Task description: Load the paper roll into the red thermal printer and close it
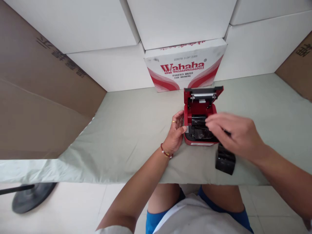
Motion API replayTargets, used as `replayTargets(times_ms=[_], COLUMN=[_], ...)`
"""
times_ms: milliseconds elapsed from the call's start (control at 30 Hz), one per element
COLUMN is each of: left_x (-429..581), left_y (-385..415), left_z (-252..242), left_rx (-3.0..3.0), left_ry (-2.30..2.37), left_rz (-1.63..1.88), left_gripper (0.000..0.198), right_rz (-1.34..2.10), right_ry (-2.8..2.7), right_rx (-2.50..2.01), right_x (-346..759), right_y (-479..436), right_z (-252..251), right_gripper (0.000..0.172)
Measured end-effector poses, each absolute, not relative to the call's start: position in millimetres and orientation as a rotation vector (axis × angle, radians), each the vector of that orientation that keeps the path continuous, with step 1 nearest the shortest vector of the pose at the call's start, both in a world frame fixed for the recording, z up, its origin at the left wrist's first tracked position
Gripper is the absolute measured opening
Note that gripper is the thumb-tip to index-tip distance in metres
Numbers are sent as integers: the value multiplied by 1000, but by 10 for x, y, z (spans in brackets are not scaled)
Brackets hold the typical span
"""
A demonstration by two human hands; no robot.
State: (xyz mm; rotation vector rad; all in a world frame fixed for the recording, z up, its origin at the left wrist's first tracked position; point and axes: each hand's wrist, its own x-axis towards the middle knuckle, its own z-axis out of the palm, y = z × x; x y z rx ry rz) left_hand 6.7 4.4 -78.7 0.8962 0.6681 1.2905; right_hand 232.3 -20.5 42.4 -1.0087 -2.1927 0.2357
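Note:
A small red printer point(198, 112) stands on the table with its lid flipped open toward the back. Something black lies in its open compartment. My left hand point(175, 134) rests against the printer's left side, fingers curled on it. My right hand point(234, 133) hovers over the printer's right front, fingers bent toward the compartment; what they pinch, if anything, is hidden. A black box-like object point(225, 161) sits on the table just below my right hand, near the front edge.
A pale green cloth point(126, 136) covers the table. A white Wahaha water carton point(186, 66) stands behind the printer, among white boxes point(102, 65). Brown cardboard point(36, 97) walls the left and right sides. A round black stand base point(31, 196) sits on the floor at left.

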Motion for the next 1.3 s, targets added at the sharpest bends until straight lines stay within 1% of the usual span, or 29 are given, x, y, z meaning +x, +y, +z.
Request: replayTargets(times_ms=[100, 167, 233, 300, 333, 467, 600, 700, 767, 833, 867, 933, 1000, 1033, 1100, 1133, 1200, 1267, 1300], left_x=[87, 88, 82, 76, 74, 75, 82, 83, 84, 86, 89, 95, 100, 101, 99, 96, 88, 77, 71], left_y=[41, 43, 48, 51, 53, 61, 73, 81, 84, 85, 86, 89, 90, 90, 88, 86, 81, 77, 75], left_z=[-759, -740, -728, -723, -721, -722, -746, -769, -777, -779, -778, -776, -773, -772, -769, -766, -760, -752, -748], left_rx=[877, 882, 899, 905, 902, 894, 899, 912, 916, 909, 902, 877, 852, 844, 845, 853, 871, 882, 881], left_ry=[653, 651, 646, 644, 645, 658, 653, 648, 646, 644, 643, 642, 642, 640, 636, 634, 631, 628, 627], left_rz=[1295, 1296, 1289, 1285, 1284, 1279, 1285, 1292, 1288, 1286, 1289, 1300, 1305, 1303, 1298, 1296, 1290, 1277, 1273], left_gripper=[80, 80, 80, 81, 81, 81, 79, 80, 80, 80, 79, 79, 79, 78, 78, 77, 77, 76, 76], right_rz=[232, 142, 98, 121, 135, 146, 101, 5, -33, 62, 150, 335, 249, 213, 334, 379, 398, 302, 237], right_ry=[-2368, -2556, -2659, -2701, -2710, -2694, -2648, -2590, -2527, -2433, -2368, -2214, -2057, -2035, -2115, -2148, -2160, -2186, -2202], right_rx=[-1383, -1578, -1692, -1693, -1668, -1625, -1683, -1743, -1746, -1661, -1607, -1590, -1779, -1868, -1984, -1997, -2090, -2121, -2111], right_x=[2228, 2155, 2089, 2038, 2019, 1963, 1917, 1894, 1932, 2078, 2206, 2576, 3051, 3300, 3754, 3937, 4180, 4250, 4225], right_y=[101, 311, 478, 591, 629, 706, 670, 498, 295, 53, -63, -234, -276, -244, -105, -20, 121, 169, 151], right_z=[548, 517, 431, 334, 291, 190, 199, 303, 442, 622, 712, 837, 828, 762, 527, 379, 85, -139, -211], right_gripper=[29, 24, 16, 8, 7, 18, 14, 26, 28, 30, 34, 50, 68, 75, 82, 80, 67, 53, 49])
